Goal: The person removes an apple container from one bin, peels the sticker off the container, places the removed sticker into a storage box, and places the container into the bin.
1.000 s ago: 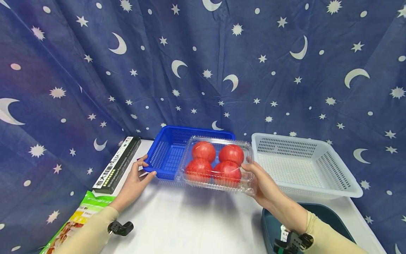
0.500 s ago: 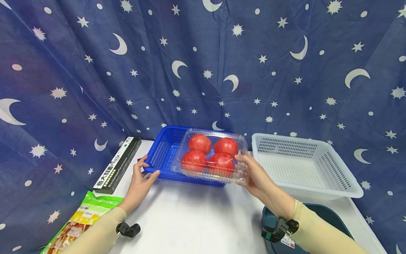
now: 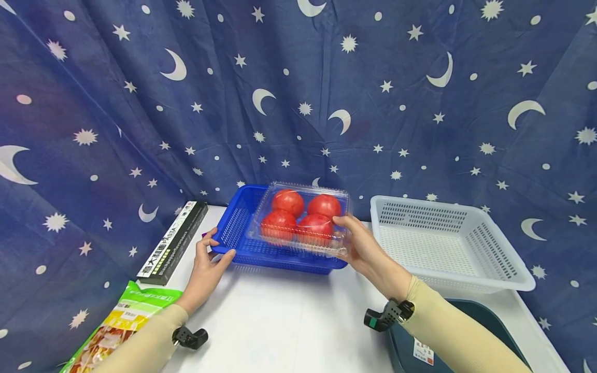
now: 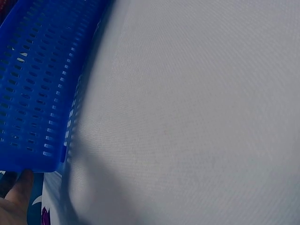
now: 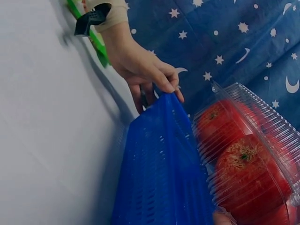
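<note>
A: What's the setting?
B: White table (image 3: 289, 321), starry blue curtain (image 3: 93, 103) behind.
A: The hands?
B: Right hand (image 3: 361, 248) grips the tomato clamshell (image 3: 300, 217) above the blue basket (image 3: 238, 228); left hand (image 3: 207, 264) holds its corner.

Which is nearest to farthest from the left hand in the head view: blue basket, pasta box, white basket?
From the left hand:
1. blue basket, held at its near-left corner.
2. pasta box, just to its left.
3. white basket, far right.

my left hand (image 4: 14, 199): in left wrist view only one fingertip shows at the corner.
teal tray (image 3: 471, 331): my right sleeve covers part, the bottom edge cuts it.
snack bag (image 3: 116, 326): cut off at the bottom edge.
</note>
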Demonstrator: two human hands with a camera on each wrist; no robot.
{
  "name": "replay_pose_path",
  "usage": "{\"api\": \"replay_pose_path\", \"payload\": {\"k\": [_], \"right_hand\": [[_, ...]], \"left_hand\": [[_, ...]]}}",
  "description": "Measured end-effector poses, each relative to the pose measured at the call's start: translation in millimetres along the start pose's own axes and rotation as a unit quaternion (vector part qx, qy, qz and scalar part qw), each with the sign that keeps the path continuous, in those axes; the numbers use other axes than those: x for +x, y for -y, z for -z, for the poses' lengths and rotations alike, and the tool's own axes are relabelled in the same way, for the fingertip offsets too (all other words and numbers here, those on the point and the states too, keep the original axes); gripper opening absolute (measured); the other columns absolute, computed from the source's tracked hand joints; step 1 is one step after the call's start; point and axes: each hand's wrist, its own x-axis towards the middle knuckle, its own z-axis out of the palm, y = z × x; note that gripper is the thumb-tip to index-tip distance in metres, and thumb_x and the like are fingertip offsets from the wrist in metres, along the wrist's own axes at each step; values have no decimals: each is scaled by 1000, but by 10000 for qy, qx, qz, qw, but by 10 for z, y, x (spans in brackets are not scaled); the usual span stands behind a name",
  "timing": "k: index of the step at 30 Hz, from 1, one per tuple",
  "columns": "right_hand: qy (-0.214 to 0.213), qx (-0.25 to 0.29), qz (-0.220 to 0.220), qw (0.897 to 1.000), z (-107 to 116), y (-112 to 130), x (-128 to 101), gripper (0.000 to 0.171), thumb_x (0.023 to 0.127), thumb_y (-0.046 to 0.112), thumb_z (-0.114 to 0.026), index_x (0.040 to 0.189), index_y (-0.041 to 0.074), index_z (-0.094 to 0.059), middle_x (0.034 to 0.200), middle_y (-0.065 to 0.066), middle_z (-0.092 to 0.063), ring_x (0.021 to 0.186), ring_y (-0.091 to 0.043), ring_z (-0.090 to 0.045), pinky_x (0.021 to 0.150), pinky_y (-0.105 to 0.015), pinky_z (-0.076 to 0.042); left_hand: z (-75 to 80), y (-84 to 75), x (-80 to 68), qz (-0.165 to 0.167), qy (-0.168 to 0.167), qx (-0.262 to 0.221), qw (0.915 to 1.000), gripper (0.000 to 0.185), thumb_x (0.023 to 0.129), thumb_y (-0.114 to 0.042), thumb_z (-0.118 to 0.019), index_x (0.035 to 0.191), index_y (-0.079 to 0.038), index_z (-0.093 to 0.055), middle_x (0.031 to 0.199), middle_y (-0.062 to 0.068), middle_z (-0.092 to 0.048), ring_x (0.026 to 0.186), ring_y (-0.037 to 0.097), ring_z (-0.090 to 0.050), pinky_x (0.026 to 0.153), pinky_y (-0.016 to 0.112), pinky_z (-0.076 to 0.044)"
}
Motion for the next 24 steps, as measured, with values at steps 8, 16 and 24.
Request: {"api": "replay_pose_path", "payload": {"k": [8,16,24], "right_hand": [[-62,89,-29,9999,-70,-26,184,84,95,23,-64,164,23,-17,141,-18,-47,116,-29,-55,86,-39,-58],[-261,-74,-89,9996,-148,-67,368,89,92,24,-67,165,23,-15,147,-20,-44,123,-34,-52,89,-42,-58],[-526,-385,-147,9978,-248,-128,503,88,88,26,-72,162,22,-25,142,-17,-49,118,-33,-54,78,-36,-60]], "left_hand": [[12,253,36,-22,33,24,10000,48,99,-12,-70,125,1,-32,164,10,-24,131,43,-48,104,58,-44],[3,246,34,-25,67,10,10000,47,99,-14,-70,123,-1,-33,164,9,-24,132,45,-47,105,60,-43],[16,246,32,-18,50,57,10000,47,98,-14,-71,124,-1,-33,164,9,-25,132,42,-47,106,58,-43]]}}
